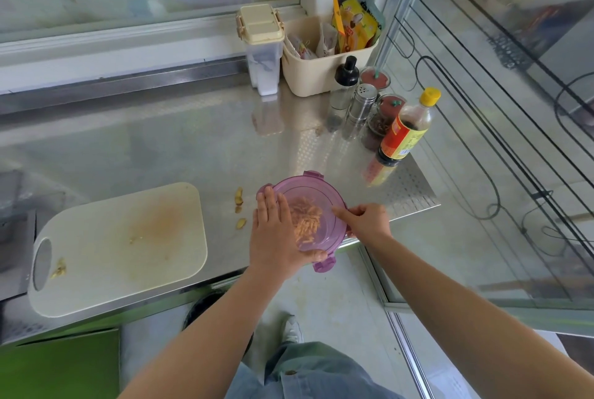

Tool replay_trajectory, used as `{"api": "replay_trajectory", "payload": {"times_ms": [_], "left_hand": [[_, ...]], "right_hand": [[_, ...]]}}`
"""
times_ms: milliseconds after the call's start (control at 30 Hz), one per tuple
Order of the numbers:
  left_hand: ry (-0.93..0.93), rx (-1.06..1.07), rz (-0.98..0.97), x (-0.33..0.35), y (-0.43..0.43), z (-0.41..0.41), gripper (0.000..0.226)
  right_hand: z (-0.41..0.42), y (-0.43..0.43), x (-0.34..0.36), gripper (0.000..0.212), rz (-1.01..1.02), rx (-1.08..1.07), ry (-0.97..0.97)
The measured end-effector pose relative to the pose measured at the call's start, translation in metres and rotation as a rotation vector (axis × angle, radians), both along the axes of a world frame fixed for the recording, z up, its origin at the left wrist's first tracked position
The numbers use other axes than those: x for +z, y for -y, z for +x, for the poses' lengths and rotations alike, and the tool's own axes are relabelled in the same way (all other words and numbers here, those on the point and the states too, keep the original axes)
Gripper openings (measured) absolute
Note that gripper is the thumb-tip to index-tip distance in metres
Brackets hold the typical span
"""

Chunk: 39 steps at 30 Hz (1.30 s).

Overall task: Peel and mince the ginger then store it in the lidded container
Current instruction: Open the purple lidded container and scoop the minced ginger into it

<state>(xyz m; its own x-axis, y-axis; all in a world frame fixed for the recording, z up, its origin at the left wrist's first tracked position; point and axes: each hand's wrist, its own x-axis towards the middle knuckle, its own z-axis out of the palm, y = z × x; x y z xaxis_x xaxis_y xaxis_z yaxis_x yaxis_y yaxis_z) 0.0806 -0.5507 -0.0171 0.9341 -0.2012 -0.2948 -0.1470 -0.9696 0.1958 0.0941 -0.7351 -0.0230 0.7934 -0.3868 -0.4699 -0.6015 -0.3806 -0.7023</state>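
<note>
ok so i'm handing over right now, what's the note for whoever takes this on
Left hand: flat, pressing the purple lid down.
Right hand: fingers curled at the lid's right edge, index finger on top.
Minced ginger shows through the lid; peel scraps lie on the counter beside the cutting board.
Done: peeling, mincing, filling.
Left: the near clip looks unlatched, so snap the clips shut.

A sauce bottle (405, 132), steel shaker (361, 106) and cream basket (308, 77) stand near each other.
</note>
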Motion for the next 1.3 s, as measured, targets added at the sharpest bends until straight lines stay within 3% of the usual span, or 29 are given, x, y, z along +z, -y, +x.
{"api": "replay_trajectory", "payload": {"times_ms": [67, 133, 233, 300, 467, 833, 900, 1067, 1300], "left_hand": [[0.010, 0.006, -0.012, -0.001, -0.001, 0.000, 0.143], [0.018, 0.008, -0.029, -0.001, -0.003, 0.000, 0.143], [0.089, 0.065, -0.153, -0.001, -0.006, 0.002, 0.137], [0.151, 0.183, -0.314, -0.004, -0.012, 0.005, 0.122], [0.091, 0.343, -0.377, -0.010, -0.026, 0.015, 0.089], [0.034, 0.466, -0.554, -0.017, -0.027, 0.022, 0.080], [0.032, 0.472, -0.597, -0.017, -0.026, 0.020, 0.080], [0.047, 0.471, -0.576, -0.014, -0.024, 0.019, 0.079], [0.066, 0.480, -0.556, -0.014, -0.023, 0.018, 0.079]], "right_hand": [[0.000, -0.001, 0.001, 0.040, -0.033, 0.053, -0.017], [0.002, -0.008, 0.003, 0.042, -0.207, 0.220, 0.035], [0.001, -0.028, 0.002, 0.085, -0.269, 0.505, 0.174], [-0.002, -0.035, -0.001, 0.099, -0.321, 0.602, 0.162], [-0.003, -0.032, -0.005, 0.102, -0.274, 0.575, 0.181], [0.021, -0.025, -0.002, 0.117, -0.220, 0.647, 0.196], [0.035, -0.025, 0.003, 0.112, -0.196, 0.680, 0.206], [0.055, -0.030, 0.000, 0.073, -0.186, 0.679, 0.185], [0.068, -0.030, -0.003, 0.060, -0.162, 0.603, 0.199]]}}
